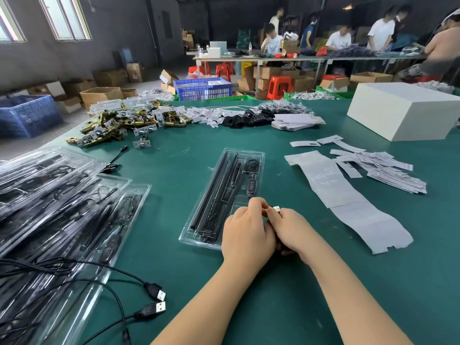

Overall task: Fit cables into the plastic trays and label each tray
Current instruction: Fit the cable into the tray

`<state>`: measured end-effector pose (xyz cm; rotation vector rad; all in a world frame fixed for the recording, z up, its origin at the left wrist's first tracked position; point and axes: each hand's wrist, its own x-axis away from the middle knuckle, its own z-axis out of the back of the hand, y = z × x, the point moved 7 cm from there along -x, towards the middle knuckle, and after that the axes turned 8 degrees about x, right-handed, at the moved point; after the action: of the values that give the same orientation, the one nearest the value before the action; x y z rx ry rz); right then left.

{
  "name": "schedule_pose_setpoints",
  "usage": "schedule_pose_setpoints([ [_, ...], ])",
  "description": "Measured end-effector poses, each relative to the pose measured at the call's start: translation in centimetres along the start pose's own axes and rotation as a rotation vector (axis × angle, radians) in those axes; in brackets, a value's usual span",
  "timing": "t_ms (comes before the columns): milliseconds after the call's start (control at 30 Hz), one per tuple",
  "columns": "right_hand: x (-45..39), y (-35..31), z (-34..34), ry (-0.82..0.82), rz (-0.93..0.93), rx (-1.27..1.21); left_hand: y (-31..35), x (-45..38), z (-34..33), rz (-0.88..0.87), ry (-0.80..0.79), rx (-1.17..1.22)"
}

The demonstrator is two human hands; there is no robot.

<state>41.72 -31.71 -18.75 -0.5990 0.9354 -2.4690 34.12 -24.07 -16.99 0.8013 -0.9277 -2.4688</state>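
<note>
Green bench (273, 307) carries clear tray (254, 158), centre, w/ black cables seated. Left hand (245, 232) and right hand (295, 229) meet at tray's near end, both grips pinching small white label (276, 209). Risk: label folds or sticks crooked if released early; backing strip (348, 202) lies right.

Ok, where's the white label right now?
In the head view, the small white label is pinched between both hands, left hand and right hand, over the near end of the clear tray, centre table.
</note>
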Motion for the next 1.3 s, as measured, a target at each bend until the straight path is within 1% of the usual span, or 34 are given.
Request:
schedule_pose_setpoints([
  [100,-0.1,0.1,-0.1,-0.015,0.038,-0.102,-0.3,-0.2,0.2,0.071,-0.030,0.132],
  [167,0.0,0.3,-0.1,-0.016,0.035,-0.208,-0.6,-0.3,0.6,0.131,-0.012,0.210],
  [200,0.0,0.5,-0.1,-0.009,0.028,-0.250,-0.6,-0.5,0.8,0.132,-0.001,0.209],
  [333,0.0,0.8,0.3,0.044,0.026,-0.291,0.0,-0.7,1.0,0.032,-0.031,0.041],
  [400,0.0,0.8,0.2,0.024,0.022,-0.378,0.1,-0.9,1.4,0.032,-0.046,0.015],
  [467,0.1,0.7,0.0,-0.004,0.018,-0.448,0.1,-1.1,2.0,0.040,-0.058,-0.098],
  [533,0.1,0.5,-0.3,-0.025,0.030,-0.451,-0.1,-1.1,2.5,0.049,-0.072,-0.248],
  [600,0.3,0.3,-0.7,-0.055,0.052,-0.415,-0.5,-1.0,2.9,0.093,-0.099,-0.301],
  [667,0.3,0.3,-0.7,-0.054,0.086,-0.341,-1.2,-1.1,3.3,0.186,-0.176,-0.256],
  [733,0.3,0.3,-0.4,-0.044,0.097,-0.298,-2.0,-1.3,3.7,0.227,-0.323,-0.259],
  [833,0.2,0.7,-0.3,-0.100,0.047,-0.458,-3.4,-0.2,4.6,0.222,-0.606,-0.295],
  [867,0.3,0.7,-0.3,-0.126,0.028,-0.516,-4.0,0.5,5.0,0.212,-0.681,-0.322],
  [900,0.4,0.6,-0.4,-0.147,0.013,-0.567,-4.4,1.1,5.3,0.188,-0.716,-0.357],
  [933,0.5,0.6,-0.4,-0.159,0.005,-0.608,-4.7,1.5,5.6,0.152,-0.706,-0.385],
  [967,0.6,0.6,-0.4,-0.163,0.003,-0.642,-4.8,1.6,5.8,0.114,-0.659,-0.395],
  [1067,0.6,0.6,-0.4,-0.141,0.000,-0.700,-4.7,1.3,6.6,0.029,-0.513,-0.330],
  [1167,0.7,0.6,-0.3,-0.123,-0.003,-0.772,-4.5,1.2,7.0,-0.049,-0.504,-0.257],
  [1300,0.9,0.8,-0.4,-0.143,-0.033,-0.853,-5.0,1.1,7.2,-0.037,-0.517,-0.227],
])
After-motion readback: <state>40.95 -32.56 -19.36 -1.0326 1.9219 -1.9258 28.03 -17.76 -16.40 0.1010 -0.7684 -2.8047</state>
